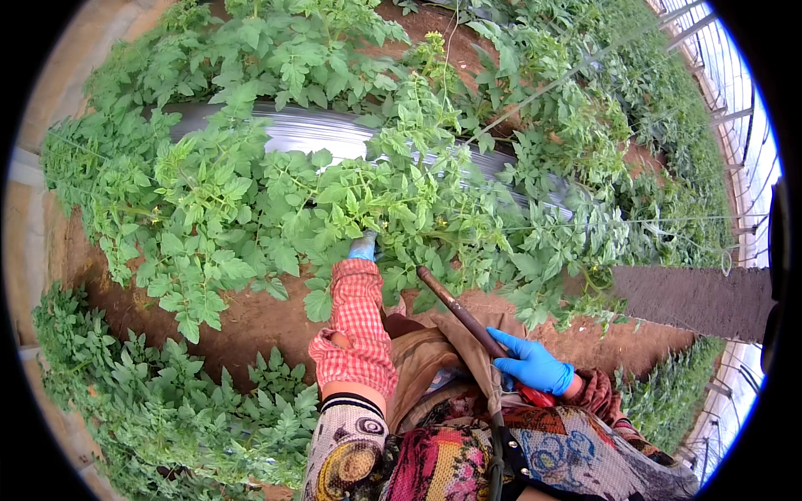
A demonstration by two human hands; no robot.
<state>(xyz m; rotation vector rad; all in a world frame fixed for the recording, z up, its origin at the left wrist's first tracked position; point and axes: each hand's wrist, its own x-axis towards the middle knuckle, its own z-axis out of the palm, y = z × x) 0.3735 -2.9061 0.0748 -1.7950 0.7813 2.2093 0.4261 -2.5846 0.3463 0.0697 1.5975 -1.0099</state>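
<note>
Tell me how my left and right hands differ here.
Your left hand is mostly hidden among green leaves; your right hand is in plain view at the brown rod. Behind the left is a red checked sleeve; behind the right, a darker reddish sleeve. Both wear blue gloves.

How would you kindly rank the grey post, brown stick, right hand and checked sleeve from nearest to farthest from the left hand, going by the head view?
From the left hand:
1. Checked sleeve, just below it.
2. Brown stick, upper end just to the right.
3. Right hand, farther right and lower.
4. Grey post, at the far right.
</note>
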